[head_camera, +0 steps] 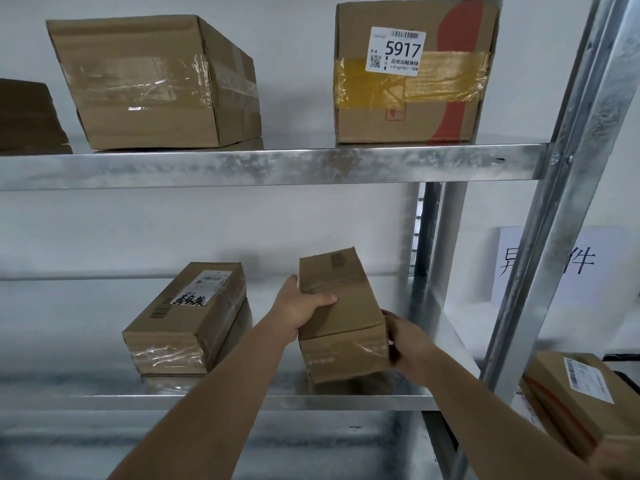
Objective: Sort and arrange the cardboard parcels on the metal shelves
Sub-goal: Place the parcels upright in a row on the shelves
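Note:
A long plain cardboard parcel sits on the lower metal shelf, its short end toward me. My left hand grips its left side, thumb laid across the top. My right hand holds its right side near the front corner, the fingers partly hidden behind the box. To its left lies a second parcel with a white label and black handwriting, wrapped in clear tape. On the upper shelf stand a taped brown box and a box labelled 5917 with yellow tape.
A steel upright bounds the shelves on the right. Beyond it, low at the right, lie more parcels with a white label. A paper sign hangs on the wall. A dark box edge shows at the upper shelf's far left.

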